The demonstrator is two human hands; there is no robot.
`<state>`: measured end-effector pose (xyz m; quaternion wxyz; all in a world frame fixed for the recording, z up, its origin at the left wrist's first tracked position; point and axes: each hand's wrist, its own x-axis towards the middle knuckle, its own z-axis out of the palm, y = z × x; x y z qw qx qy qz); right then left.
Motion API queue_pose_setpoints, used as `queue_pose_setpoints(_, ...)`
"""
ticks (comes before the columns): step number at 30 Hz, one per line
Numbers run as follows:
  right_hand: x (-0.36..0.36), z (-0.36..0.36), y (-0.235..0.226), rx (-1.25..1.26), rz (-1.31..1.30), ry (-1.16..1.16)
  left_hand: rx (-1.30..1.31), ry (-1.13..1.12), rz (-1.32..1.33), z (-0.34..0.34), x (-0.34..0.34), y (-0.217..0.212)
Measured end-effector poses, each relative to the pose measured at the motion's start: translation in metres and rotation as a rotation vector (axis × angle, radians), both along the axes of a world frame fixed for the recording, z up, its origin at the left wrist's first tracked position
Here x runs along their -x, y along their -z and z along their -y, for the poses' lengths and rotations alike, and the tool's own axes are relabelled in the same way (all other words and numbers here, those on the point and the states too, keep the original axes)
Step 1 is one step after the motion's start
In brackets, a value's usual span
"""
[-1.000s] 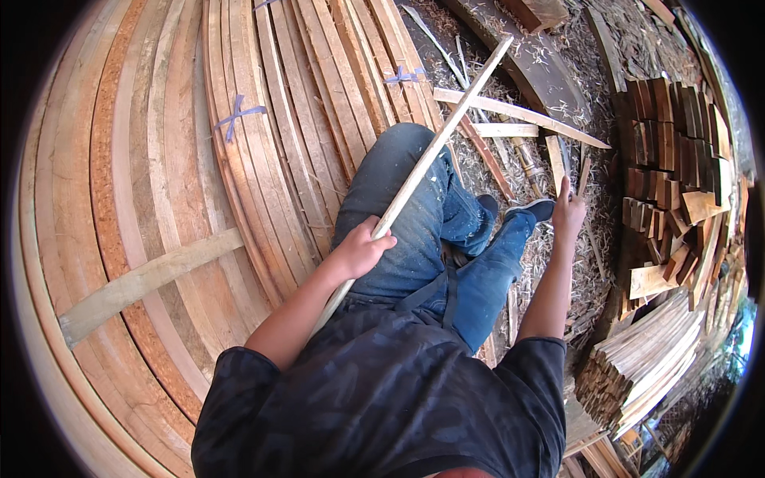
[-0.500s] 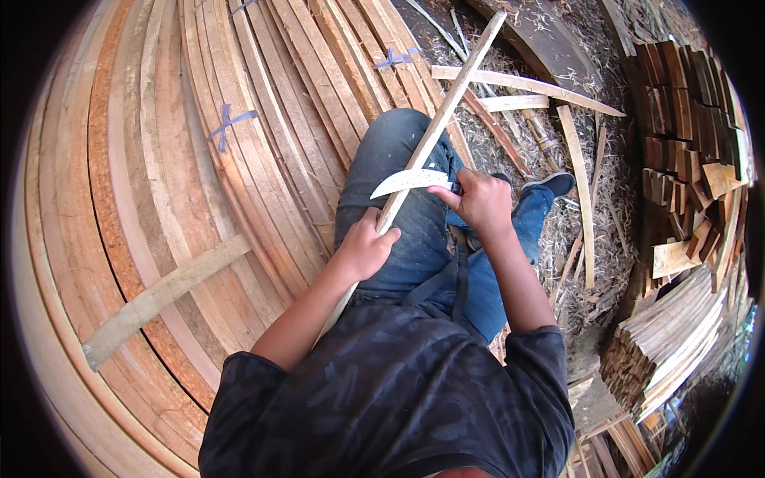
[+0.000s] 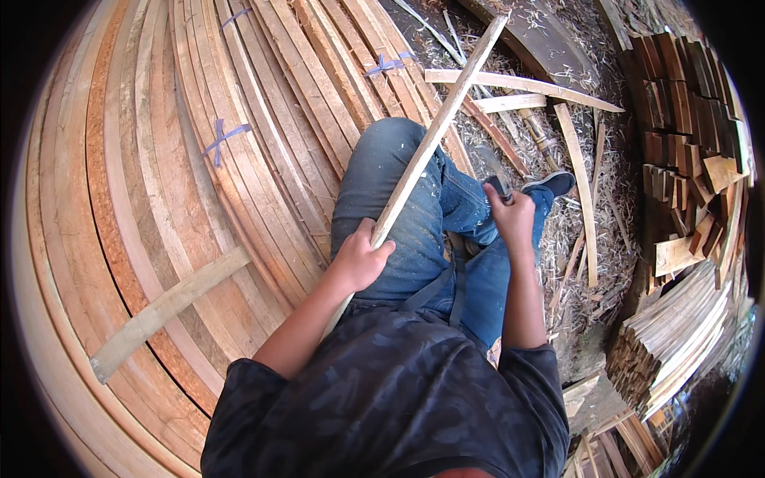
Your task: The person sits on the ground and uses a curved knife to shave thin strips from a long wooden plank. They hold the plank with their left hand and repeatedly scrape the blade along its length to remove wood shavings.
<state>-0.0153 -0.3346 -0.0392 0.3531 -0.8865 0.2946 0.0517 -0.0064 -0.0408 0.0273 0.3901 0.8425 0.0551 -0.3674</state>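
One long, pale wooden stick [image 3: 438,131] slants across our bent leg in dusty blue jeans [image 3: 370,187], its upper tip reaching toward 1 o'clock and its lower part running toward 7 o'clock, where our forearm and our dark, faintly patterned shirt [image 3: 382,390] hide the end. Near the centre, our left hand [image 3: 362,256] is wrapped around this stick. At 3 o'clock, our right hand [image 3: 512,217] is clenched on the dark handle of a knife with a curved metal blade [image 3: 494,165]; the blade is blurred, angles up toward 11 o'clock and stands apart from the stick. Beyond the knife, at 2 o'clock from our middle, we see a dark shoe with a pale sole [image 3: 550,185]. From 9 round to 12 o'clock spread long, light-brown boards [image 3: 139,199], some bound with purple ties [image 3: 225,139]; a short greyish-tan plank [image 3: 171,311] lies across them toward 8 o'clock. Curled pale shavings [image 3: 610,275] litter the ground on our right, where a tapered, cream-coloured strip [image 3: 526,84] lies between 1 and 2 o'clock. Farther out, we have stacked brown wooden blocks [image 3: 673,103] at 2 o'clock and a bundle of thin, whitish slats [image 3: 677,331] toward 4 o'clock.
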Motion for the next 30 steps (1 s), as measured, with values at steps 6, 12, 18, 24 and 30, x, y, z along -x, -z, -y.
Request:
queue_pose_setpoints(6,0.015,-0.074,-0.031,-0.067,0.176,-0.109,-0.055,0.109,0.056,0.007,0.002,-0.018)
queue_pose_setpoints(12,-0.008,-0.054,-0.050,0.243,0.196,-0.355,-0.153,0.180,0.288,0.002,0.006,-0.026)
queue_pose_setpoints(18,-0.071,0.004,-0.021,0.416,0.063,-0.135,-0.316,0.275,0.260,0.013,0.003,-0.029)
queue_pose_setpoints(24,-0.061,0.065,-0.016,0.446,0.046,0.056,-0.188,0.194,0.236,0.000,0.003,-0.016)
queue_pose_setpoints(30,-0.017,-0.041,-0.032,0.338,0.116,-0.379,-0.107,0.194,0.181,0.003,-0.008,-0.021)
